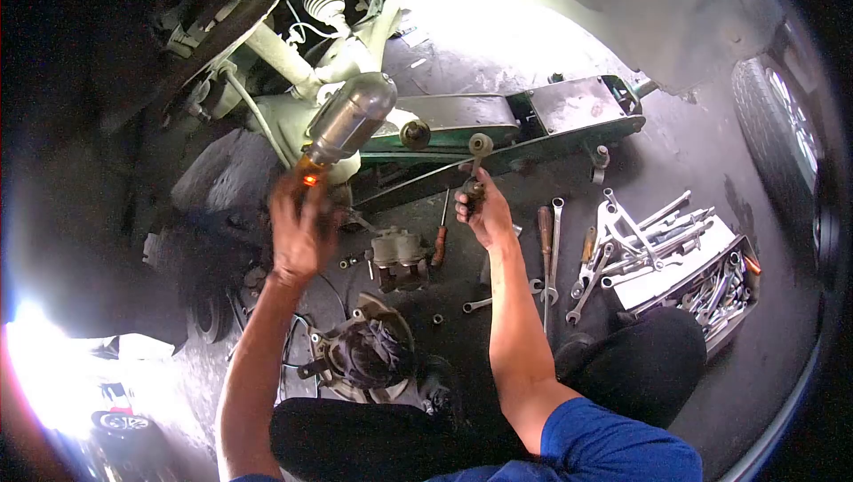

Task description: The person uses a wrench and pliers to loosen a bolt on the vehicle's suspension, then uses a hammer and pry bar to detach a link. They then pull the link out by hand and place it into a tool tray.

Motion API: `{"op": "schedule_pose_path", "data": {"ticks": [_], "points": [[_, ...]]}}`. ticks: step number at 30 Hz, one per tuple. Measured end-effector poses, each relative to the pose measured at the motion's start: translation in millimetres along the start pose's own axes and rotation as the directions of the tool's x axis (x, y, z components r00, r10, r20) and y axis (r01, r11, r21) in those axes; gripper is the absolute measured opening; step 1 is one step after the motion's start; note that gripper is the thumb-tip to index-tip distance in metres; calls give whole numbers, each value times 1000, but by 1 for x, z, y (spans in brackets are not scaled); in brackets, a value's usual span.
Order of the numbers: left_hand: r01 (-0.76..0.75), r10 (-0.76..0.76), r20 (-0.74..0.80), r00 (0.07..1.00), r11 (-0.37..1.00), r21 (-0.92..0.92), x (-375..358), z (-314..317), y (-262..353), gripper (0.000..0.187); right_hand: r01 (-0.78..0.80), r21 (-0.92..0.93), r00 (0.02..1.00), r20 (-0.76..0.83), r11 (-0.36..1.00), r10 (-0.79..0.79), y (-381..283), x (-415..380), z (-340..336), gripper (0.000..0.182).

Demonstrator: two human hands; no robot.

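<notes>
My left hand [300,229], partly blurred by motion, is closed on the lower end of a work lamp [354,116]. The lamp has a metal hood and an orange glow near my fingers, and its hood overlaps the pale suspension parts [284,60]. In my right hand [484,211] is a short rod with a round end [480,144], pointing up in front of the green floor jack [418,162]. My fingers wrap its lower part and hide some of it. Below and between my hands lie a brake caliper [398,255] and a screwdriver [440,242].
At right, several wrenches [635,242] lie beside and over an open toolbox [729,295] full of tools. A hub assembly with a dark cloth [373,353] lies near my knees. A wheel [782,118] stands at far right. Bright light falls on the floor behind the jack.
</notes>
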State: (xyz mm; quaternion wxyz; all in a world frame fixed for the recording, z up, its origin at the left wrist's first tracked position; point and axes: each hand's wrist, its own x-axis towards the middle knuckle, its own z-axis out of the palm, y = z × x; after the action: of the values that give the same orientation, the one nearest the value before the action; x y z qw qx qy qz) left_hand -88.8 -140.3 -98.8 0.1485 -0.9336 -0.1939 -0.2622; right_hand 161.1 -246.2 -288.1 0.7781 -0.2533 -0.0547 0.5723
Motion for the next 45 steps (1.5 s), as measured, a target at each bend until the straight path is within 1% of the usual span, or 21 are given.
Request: {"op": "schedule_pose_path", "data": {"ticks": [1, 3, 5, 7, 9, 11, 13, 14, 17, 19, 22, 26, 29, 31, 32, 34, 36, 39, 40, 42, 45], "points": [[-122, 122, -6, 992, 988, -89, 8, -2, 19, 55, -22, 3, 999, 29, 1000, 22, -3, -2, 1, 27], [-15, 124, 203, 971, 883, -469, 16, 28, 59, 51, -78, -4, 993, 90, 997, 78, -8, -7, 3, 27], [499, -153, 600, 785, 730, -467, 31, 58, 102, 52, -142, -30, 979, 145, 989, 145, -10, -11, 0, 29], [679, -396, 586, 706, 613, -404, 35, 120, 112, 69, -214, -36, 952, 218, 976, 217, -9, -13, -3, 30], [772, -458, 642, 615, 186, -607, 51, 159, 102, 74, -290, -29, 911, 299, 957, 285, -7, -12, -14, 32], [663, -402, 743, 535, -345, -664, 56, 167, 103, 69, -290, -150, 931, 187, 945, 315, -10, -24, 1, 41], [572, -414, 687, 597, -380, -727, 54, 157, 107, 54, -300, -256, 946, 46, 919, 322, -15, -38, 17, 49], [529, -523, 558, 644, -222, -819, 49, 170, 106, 43, -303, -346, 953, -89, 888, 291, -18, -45, 31, 55], [512, -643, 404, 651, -22, -859, 54, 182, 113, 41, -122, -514, 992, -79, 849, 95, 11, -28, 5, 49], [514, -684, 426, 592, -86, -854, 55, 193, 117, 42, -14, -528, 998, -58, 849, -20, 21, -26, 1, 43], [458, -699, 504, 508, -277, -845, 55, 202, 121, 45, -2, -500, 988, -133, 866, -74, 29, -30, -3, 38], [472, -693, 552, 463, -334, -816, 56, 207, 119, 44, 105, -554, 985, -55, 826, -162, 34, -25, -11, 39], [484, -708, 542, 452, -316, -816, 58, 207, 119, 42, 115, -774, 950, -98, 623, -296, 41, -11, -37, 50], [464, -716, 559, 419, -361, -809, 56, 207, 119, 41, 63, -947, 902, -81, 314, -423, 17, -27, 5, 61], [446, -676, 605, 422, -426, -787, 54, 208, 121, 40, -22, -957, 919, -133, 289, -372, 5, -35, 22, 60], [416, -586, 683, 436, -542, -731, 50, 203, 125, 40, 114, -937, 911, -35, 332, -411, 7, -32, 12, 58], [462, -548, 680, 487, -499, -733, 46, 202, 129, 40, 173, -868, 925, -18, 465, -380, 11, -26, 2, 53], [504, -517, 689, 508, -471, -724, 36, 212, 129, 37, -169, -675, 952, -300, 719, -58, 7, -33, -4, 47], [501, -532, 678, 506, -458, -734, 33, 220, 129, 37, -184, -631, 918, -384, 754, -98, 9, -35, 9, 45], [515, -533, 685, 497, -455, -727, 30, 227, 130, 36, -222, -474, 930, -366, 852, 39, -3, -37, 10, 46], [383, -592, 364, 719, -99, -918, 27, 244, 134, 43, -140, -334, 974, -217, 932, 69, -19, -43, 26, 45]]}}
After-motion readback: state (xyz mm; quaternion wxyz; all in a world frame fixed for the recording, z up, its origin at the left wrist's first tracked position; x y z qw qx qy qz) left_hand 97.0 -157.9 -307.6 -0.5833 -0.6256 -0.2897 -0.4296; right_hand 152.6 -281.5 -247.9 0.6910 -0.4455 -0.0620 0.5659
